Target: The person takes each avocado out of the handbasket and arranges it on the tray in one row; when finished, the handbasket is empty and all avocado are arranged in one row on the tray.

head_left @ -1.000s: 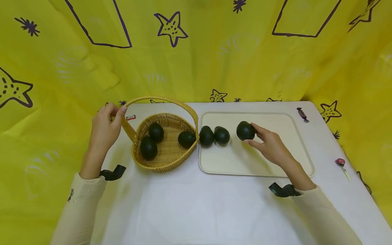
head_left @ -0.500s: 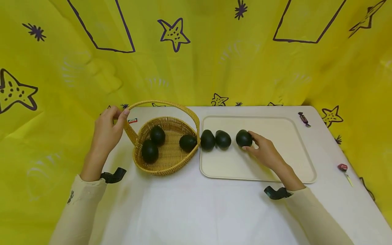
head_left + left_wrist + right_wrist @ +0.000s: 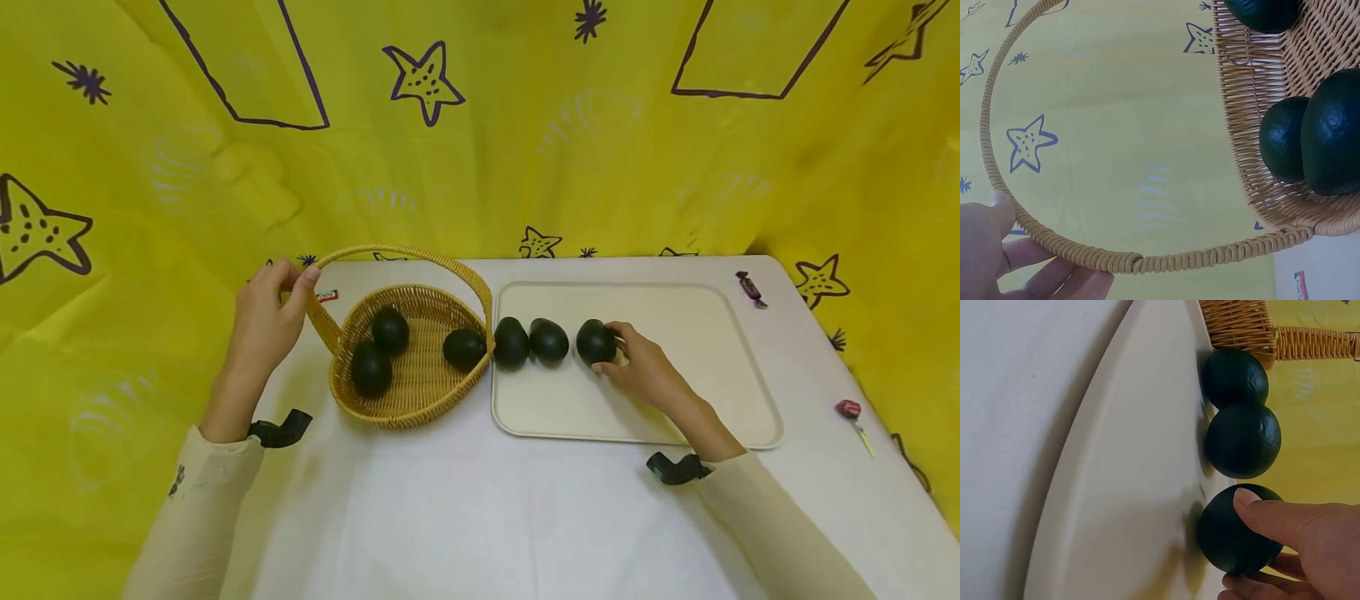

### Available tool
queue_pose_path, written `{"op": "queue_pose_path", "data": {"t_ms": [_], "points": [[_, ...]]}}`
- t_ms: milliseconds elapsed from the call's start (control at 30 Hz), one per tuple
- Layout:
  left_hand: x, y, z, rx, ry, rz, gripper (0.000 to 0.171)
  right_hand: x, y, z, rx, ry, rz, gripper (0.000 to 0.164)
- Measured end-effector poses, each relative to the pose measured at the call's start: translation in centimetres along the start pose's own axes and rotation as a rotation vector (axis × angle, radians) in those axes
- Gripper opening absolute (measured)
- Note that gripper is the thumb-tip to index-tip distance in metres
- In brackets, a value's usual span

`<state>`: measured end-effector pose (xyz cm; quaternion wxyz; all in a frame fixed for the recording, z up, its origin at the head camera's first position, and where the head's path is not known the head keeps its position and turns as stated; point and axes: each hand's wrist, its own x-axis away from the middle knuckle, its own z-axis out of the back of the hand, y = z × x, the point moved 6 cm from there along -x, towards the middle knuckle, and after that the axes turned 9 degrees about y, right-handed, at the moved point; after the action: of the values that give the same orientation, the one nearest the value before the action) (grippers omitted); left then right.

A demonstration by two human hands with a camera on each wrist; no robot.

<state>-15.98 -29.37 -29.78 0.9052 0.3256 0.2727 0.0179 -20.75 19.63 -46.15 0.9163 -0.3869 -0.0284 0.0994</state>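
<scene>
My left hand [image 3: 268, 312] grips the arched handle [image 3: 1179, 261] of a wicker basket [image 3: 420, 408] on its left side. Three dark green avocados lie inside: two touching at the left [image 3: 371, 369] and one at the right end [image 3: 463, 349]. On the cream tray [image 3: 637, 421], two more avocados sit side by side by its left edge, one [image 3: 512, 342] close to the basket and one [image 3: 549, 341] beside it. To their right my right hand [image 3: 647, 367] holds a third avocado [image 3: 1235, 531] between thumb and fingers, at the tray's surface.
A wrapped candy [image 3: 751, 289] and a lollipop [image 3: 849, 409] lie on the white table [image 3: 465, 517] right of the tray. Behind the basket's left side is a small red and white wrapper [image 3: 327, 296]. A yellow patterned cloth [image 3: 480, 167] hangs behind the table.
My right hand has lowered the avocado onto the tray, slightly toward the other two, and still holds it. The left hand has kept its grip on the handle.
</scene>
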Motion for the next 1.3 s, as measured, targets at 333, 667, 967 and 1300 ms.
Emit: {"op": "queue_pose_path", "data": {"t_ms": [333, 667, 967, 1300], "points": [[-0.5, -0.1, -0.2, 0.0, 0.0, -0.011, 0.043, -0.7, -0.9, -0.2, 0.006, -0.027, 0.006, 0.075], [-0.2, -0.5, -0.2, -0.005, 0.006, -0.012, 0.042, -0.7, -1.0, -0.1, 0.041, -0.055, 0.026, 0.078], [-0.3, -0.4, 0.0, -0.005, 0.008, -0.018, 0.043, -0.4, -1.1, 0.1, 0.074, -0.106, 0.025, 0.084], [-0.4, -0.5, 0.0, -0.011, 0.005, 0.0, 0.043, 0.2, -3.0, 1.6, 0.135, -0.117, 0.04, 0.082]]}}
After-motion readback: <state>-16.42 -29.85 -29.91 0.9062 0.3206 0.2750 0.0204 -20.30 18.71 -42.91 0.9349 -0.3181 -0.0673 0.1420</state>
